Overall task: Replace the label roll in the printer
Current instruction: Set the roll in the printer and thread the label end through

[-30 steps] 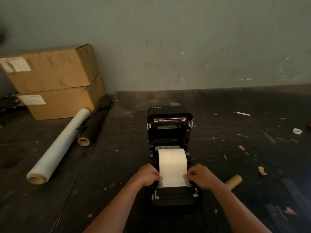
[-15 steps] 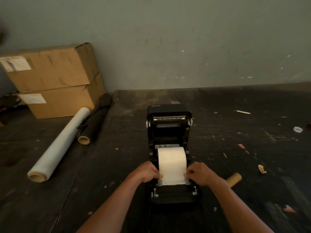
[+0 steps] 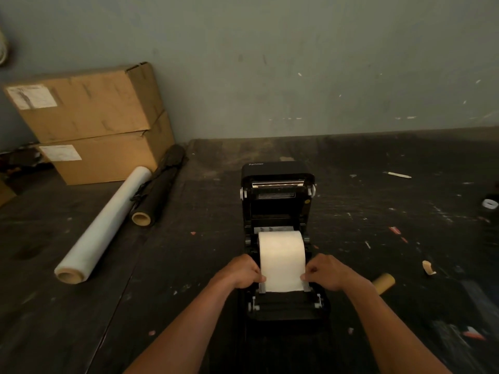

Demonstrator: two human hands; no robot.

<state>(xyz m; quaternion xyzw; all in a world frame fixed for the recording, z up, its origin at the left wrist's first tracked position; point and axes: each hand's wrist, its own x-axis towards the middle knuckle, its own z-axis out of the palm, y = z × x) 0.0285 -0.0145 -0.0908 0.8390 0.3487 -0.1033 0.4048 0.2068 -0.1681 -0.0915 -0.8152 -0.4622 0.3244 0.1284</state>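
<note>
A black label printer [image 3: 278, 209] stands on the dark table with its lid tilted up and back. A white label roll [image 3: 281, 255] sits in its bay, and its loose end is drawn forward over the front of the printer. My left hand [image 3: 240, 271] pinches the left edge of that paper. On the other side, my right hand [image 3: 328, 271] pinches the right edge. An empty brown cardboard core [image 3: 383, 282] lies on the table just right of my right wrist.
Two stacked cardboard boxes [image 3: 89, 122] stand at the back left against the wall. A roll of clear film [image 3: 104, 228] and a black roll [image 3: 159, 190] lie beside them. Paper scraps [image 3: 428, 268] and a white ring [image 3: 490, 203] lie at the right.
Both hands stay on the paper's edges; the view has shifted slightly, and the hands sit a little lower along the drawn-out paper.
</note>
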